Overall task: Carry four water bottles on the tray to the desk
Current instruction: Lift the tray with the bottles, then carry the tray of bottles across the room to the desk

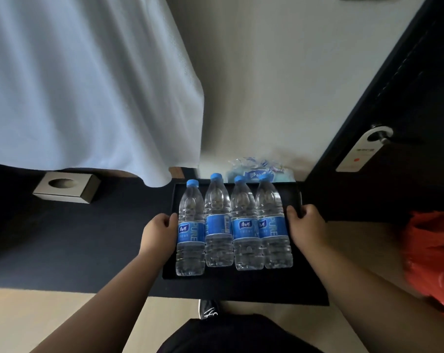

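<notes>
Several clear water bottles with blue caps and blue labels lie side by side on a black tray. The tray rests on a dark surface. My left hand is curled around the tray's left edge, touching the leftmost bottle. At the tray's right edge my right hand grips the rim beside the rightmost bottle.
A grey tissue box sits on the dark surface to the left. White bedding hangs over the far left. A plastic pack lies behind the tray. A dark door with a hanging tag stands right, a red bag below it.
</notes>
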